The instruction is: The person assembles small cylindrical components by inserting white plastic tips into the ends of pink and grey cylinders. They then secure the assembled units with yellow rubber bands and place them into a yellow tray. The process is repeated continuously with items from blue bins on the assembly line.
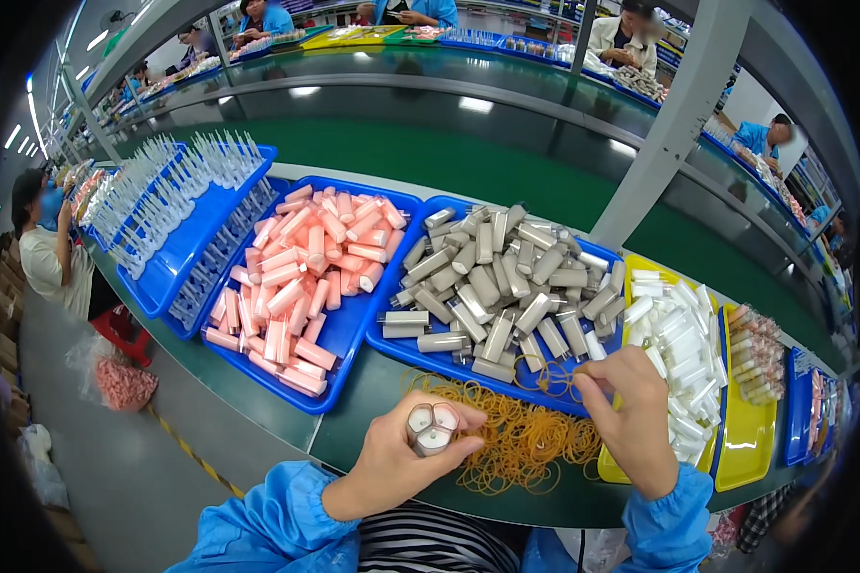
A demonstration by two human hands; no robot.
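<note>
My left hand (382,463) is closed around a bundle of three tubes (432,429), their pale ends turned up; one looks pink-edged and another greyish. Thumb and fingertips of my right hand (634,413) pinch rubber bands (543,374), stretched or looped out to the left over the grey tray's front edge. How many bands are pinched I cannot tell. Between and beyond my hands lies a loose heap of yellow-brown rubber bands (526,441) on the green bench. Grey tubes (492,286) fill a blue tray (392,346) just past that heap.
Pink tubes (306,258) lie in another blue tray (354,368) at left, beside stacked blue trays of clear spiky parts (186,196). At right are white tubes (683,344) in a yellow tray and a second yellow tray (747,444). A grey post (674,124) rises behind; people work across the conveyor.
</note>
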